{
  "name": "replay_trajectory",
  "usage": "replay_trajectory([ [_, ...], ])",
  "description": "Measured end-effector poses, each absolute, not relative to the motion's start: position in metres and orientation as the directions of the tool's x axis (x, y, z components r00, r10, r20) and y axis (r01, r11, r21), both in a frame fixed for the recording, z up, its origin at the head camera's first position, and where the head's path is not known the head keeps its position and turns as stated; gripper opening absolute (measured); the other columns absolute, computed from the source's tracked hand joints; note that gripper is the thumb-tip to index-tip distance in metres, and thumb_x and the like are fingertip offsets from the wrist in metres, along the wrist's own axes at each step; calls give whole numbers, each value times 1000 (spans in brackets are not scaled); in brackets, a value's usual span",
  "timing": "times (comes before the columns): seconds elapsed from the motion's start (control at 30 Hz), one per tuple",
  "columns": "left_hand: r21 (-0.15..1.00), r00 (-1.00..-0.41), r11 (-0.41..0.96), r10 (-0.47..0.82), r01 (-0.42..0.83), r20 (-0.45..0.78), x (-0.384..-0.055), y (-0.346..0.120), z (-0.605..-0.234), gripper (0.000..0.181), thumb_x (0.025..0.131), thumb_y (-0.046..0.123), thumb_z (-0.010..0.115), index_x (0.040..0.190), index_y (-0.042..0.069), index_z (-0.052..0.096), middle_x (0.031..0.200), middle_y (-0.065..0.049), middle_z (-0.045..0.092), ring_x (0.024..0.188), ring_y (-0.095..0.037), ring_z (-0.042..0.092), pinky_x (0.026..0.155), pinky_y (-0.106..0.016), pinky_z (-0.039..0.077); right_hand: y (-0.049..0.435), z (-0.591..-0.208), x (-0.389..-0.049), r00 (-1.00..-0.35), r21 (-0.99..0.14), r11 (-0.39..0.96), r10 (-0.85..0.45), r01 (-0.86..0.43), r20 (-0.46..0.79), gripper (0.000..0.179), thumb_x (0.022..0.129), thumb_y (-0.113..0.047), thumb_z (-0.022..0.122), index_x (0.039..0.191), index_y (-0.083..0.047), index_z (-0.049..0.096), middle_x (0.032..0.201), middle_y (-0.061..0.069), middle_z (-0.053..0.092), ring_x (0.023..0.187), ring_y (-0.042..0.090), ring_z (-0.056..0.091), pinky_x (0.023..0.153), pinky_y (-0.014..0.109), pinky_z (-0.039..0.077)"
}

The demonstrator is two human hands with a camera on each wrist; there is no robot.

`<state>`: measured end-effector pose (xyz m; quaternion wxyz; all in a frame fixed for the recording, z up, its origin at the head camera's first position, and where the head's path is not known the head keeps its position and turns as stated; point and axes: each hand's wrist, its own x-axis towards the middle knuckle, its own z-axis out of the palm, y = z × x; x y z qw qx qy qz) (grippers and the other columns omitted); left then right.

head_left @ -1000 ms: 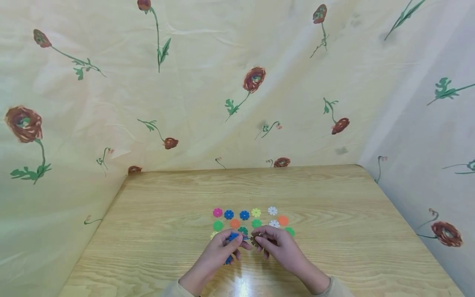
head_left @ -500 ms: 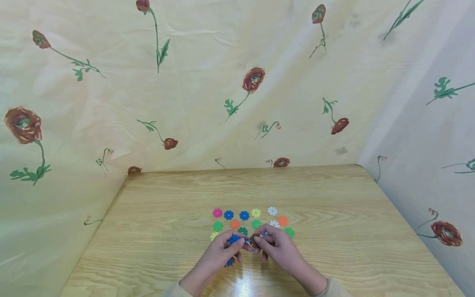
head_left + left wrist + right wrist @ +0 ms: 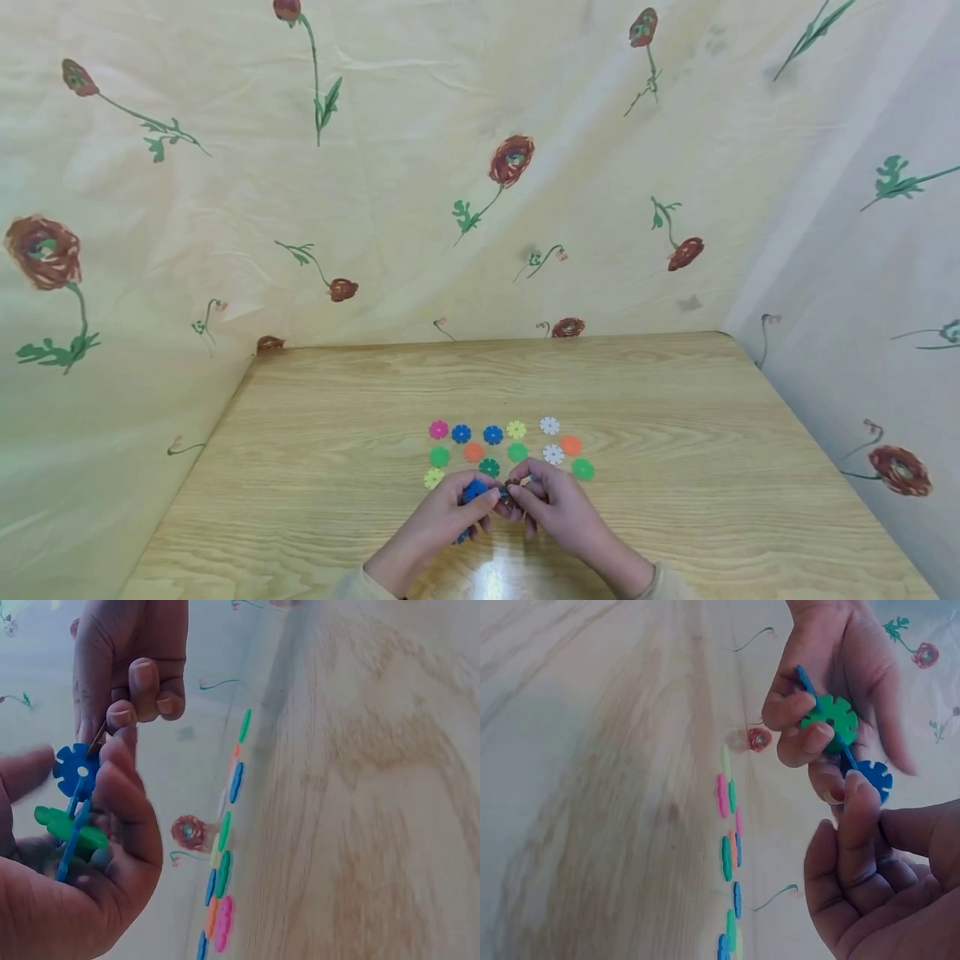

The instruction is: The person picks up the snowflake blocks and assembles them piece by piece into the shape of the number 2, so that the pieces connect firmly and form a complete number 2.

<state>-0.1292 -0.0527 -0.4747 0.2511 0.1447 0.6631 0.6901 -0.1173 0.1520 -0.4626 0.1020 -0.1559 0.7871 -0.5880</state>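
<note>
My left hand [image 3: 452, 510] holds a joined cluster of notched plastic discs. In the left wrist view a green disc [image 3: 90, 837] crosses the blue ones, and one blue disc [image 3: 69, 778] stands at the cluster's end. From the other side, the right wrist view shows the green disc [image 3: 838, 720] and the blue disc [image 3: 879, 780] near the right fingertips. My right hand [image 3: 561, 507] pinches a brown disc [image 3: 513, 482], its edge right at the end blue disc. Fingers cover most of the brown disc.
Several loose notched discs lie flat in rough rows beyond the hands, including a pink disc [image 3: 438, 430], a white disc [image 3: 550, 426], an orange disc [image 3: 572, 445] and a green disc [image 3: 582, 469]. The wooden table [image 3: 337, 392] meets a flowered cloth [image 3: 405, 208] behind.
My right hand has moved slightly left, bringing the brown disc against the blue one and turning it more edge-on. My left hand has shifted and tilted a little with its cluster. Loose discs stay put.
</note>
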Motion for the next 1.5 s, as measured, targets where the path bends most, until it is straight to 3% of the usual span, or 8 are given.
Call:
replay_trajectory([
  [0.27, 964, -852, -48, 481, -261, -206, -131, -57, -480, 33, 98, 29, 60, 116, 1, 63, 85, -6, 67, 66, -12, 59, 58, -24, 51, 167, -465, -126, -938, -921, 358, -346, -151, 19, 28, 105, -22, 47, 112, 1, 62, 77, 8, 67, 54, 21, 61, 51, 34, 53],
  [0.5, 952, -858, -89, 462, -294, -222, -131, -60, -481, 36, 96, 27, 64, 118, 0, 61, 78, -3, 63, 65, -12, 56, 56, -25, 49, 191, -469, -142, -992, -708, 694, -95, -129, 87, 6, 89, -9, 71, 94, -6, 69, 75, -2, 61, 58, 9, 51, 52, 25, 45],
  [0.7, 949, -864, -84, 442, -305, -239, -132, -60, -480, 37, 92, 27, 70, 117, 0, 65, 73, -2, 62, 65, -12, 56, 58, -26, 49, 209, -472, -145, -999, -503, 863, -37, -46, 27, 31, 77, -12, 80, 104, -3, 67, 93, 10, 60, 77, 21, 57, 65, 39, 50],
  [0.8, 944, -862, -92, 443, -316, -246, -132, -60, -480, 35, 92, 27, 70, 114, 0, 66, 76, -2, 64, 65, -12, 58, 60, -27, 51, 213, -473, -146, -1000, -446, 894, -29, -28, 5, 38, 78, -14, 80, 109, 1, 64, 97, 15, 58, 75, 25, 58, 62, 42, 52],
  [0.93, 942, -863, -91, 439, -322, -252, -133, -60, -480, 35, 92, 28, 70, 114, 1, 66, 85, -4, 66, 65, -12, 60, 63, -29, 55, 214, -476, -147, -999, -395, 918, -30, -34, 17, 32, 80, -10, 79, 104, 2, 63, 92, 14, 53, 68, 22, 54, 56, 37, 49],
  [1.13, 944, -864, -74, 432, -321, -260, -133, -60, -478, 34, 93, 27, 68, 114, 1, 65, 90, -3, 65, 67, -13, 61, 68, -33, 55, 216, -477, -147, -999, -426, 904, -39, -32, -7, 26, 80, -7, 79, 92, -3, 56, 81, 7, 53, 65, 18, 50, 56, 34, 46],
  [1.27, 950, -866, -65, 433, -306, -250, -134, -61, -478, 33, 93, 23, 67, 116, -1, 63, 91, -4, 64, 69, -14, 61, 71, -33, 54, 216, -477, -147, -998, -537, 843, -54, -22, -44, 24, 80, -5, 77, 89, -7, 55, 72, 0, 54, 64, 15, 49, 56, 30, 43],
  [1.5, 956, -874, -64, 426, -286, -233, -134, -60, -475, 31, 95, 17, 63, 119, -2, 62, 96, -5, 64, 71, -13, 61, 72, -31, 52, 207, -474, -141, -988, -736, 670, -155, -94, -15, 10, 82, -4, 75, 87, -9, 68, 71, -3, 54, 64, 11, 48, 55, 23, 44],
])
